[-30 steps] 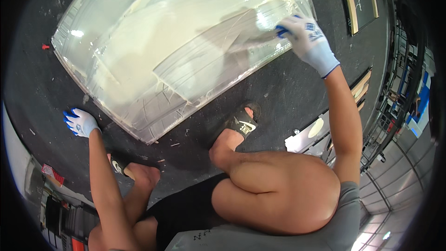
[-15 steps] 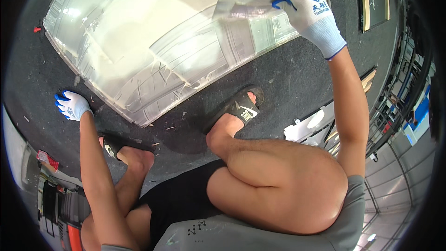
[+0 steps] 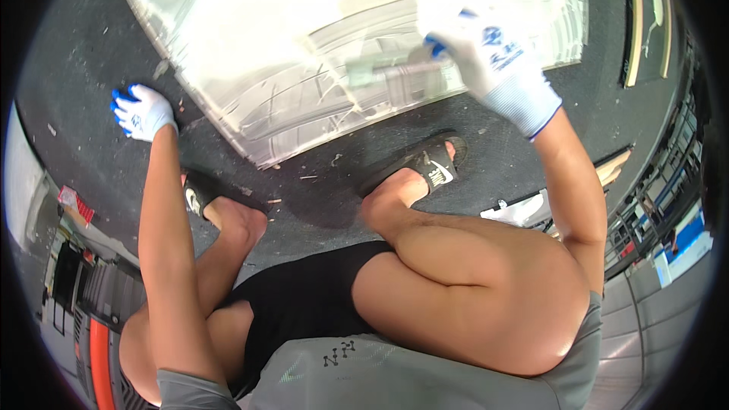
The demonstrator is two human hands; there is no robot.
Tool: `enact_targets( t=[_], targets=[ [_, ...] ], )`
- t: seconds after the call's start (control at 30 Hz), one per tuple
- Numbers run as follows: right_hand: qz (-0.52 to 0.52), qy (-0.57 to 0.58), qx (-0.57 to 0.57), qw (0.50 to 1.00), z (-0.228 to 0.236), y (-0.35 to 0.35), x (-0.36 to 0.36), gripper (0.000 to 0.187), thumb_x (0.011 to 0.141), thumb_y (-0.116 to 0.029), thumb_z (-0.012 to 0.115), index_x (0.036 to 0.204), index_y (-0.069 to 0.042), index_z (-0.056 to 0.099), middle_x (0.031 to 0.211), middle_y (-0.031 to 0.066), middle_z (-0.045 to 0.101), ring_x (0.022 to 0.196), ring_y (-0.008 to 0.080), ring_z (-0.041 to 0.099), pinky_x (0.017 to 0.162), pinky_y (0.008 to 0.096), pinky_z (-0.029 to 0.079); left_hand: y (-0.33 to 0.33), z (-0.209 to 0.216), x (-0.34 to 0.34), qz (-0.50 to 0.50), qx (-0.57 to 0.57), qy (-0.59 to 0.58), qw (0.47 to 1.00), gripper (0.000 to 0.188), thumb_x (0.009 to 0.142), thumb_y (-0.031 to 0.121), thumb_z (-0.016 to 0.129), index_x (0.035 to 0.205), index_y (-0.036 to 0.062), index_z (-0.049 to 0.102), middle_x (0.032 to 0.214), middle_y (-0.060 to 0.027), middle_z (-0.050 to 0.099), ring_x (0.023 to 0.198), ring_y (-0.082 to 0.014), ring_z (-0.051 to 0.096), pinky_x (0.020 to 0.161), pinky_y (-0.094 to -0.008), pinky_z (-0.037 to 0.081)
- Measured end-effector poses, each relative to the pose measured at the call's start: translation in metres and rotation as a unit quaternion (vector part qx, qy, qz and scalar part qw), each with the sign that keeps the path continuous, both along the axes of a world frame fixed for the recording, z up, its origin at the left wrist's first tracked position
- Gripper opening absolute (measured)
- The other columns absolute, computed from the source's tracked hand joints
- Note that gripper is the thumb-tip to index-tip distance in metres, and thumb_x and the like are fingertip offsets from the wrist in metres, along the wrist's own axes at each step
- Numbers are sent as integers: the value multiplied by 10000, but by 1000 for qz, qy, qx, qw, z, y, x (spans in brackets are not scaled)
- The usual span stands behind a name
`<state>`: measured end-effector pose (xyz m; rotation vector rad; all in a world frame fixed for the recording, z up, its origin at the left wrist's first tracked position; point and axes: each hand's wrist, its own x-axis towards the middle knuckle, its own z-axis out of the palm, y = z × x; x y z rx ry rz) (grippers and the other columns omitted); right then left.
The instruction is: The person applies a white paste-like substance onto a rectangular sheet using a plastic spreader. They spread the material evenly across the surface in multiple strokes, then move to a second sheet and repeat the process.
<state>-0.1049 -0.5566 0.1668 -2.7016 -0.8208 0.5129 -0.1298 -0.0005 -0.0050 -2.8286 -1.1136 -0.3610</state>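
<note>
My right hand (image 3: 486, 57) closed on a blurred flat tool (image 3: 406, 69), blade (image 3: 361, 73) left of my grip, pale-coated sheet (image 3: 326, 11) beneath, contact indeterminable, my left hand (image 3: 143, 112) spread on dark floor (image 3: 80, 80), well left.

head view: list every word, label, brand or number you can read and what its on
Marks only, wording not copied:
Right glove: blue emblem and lettering, blurred.
Left glove: blue mark, too small to read.
Right sandal: white curved mark and lettering.
Left sandal: white mark.
Shirt: dark dot-and-line zigzag; tiny marks below, unreadable.
Red item: any text too small.
</note>
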Motion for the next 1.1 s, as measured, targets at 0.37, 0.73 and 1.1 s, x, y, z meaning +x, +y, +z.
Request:
enact_targets(
  t=[0.37, 0.73, 1.1],
  targets=[
    [-53, 104, 87, 989, -15, 47, 6, 264, 960, -95, 593, 1191, -85, 721, 1145, 150, 735, 1062, 332, 683, 945, 435, 532, 2, 2, 1, 10, 36, 36, 999, 607, 1029, 496, 465, 1511, 136, 545, 1543, -174, 536, 1414, -390, 499, 1170, -601, 368],
    [-278, 83, 18, 957, -26, 10, -20, 281, 952, -275, 671, 1094, -42, 741, 927, 214, 734, 906, 412, 716, 827, 492, 557, 35, -27, -8, 8, 22, 30, 999, 681, 1042, 611, 417, 1584, 203, 483, 1639, -114, 464, 1491, -363, 440, 1199, -600, 332],
    [-681, -120, 45, 721, -37, -236, -54, 284, 912, -195, 766, 1053, 51, 768, 917, 185, 790, 833, 242, 755, 766, 393, 566, 26, -18, -6, -1, 17, 40, 999, 661, 1071, 584, 386, 1615, 211, 437, 1670, -114, 421, 1503, -369, 423, 1199, -603, 337]
  ],
)
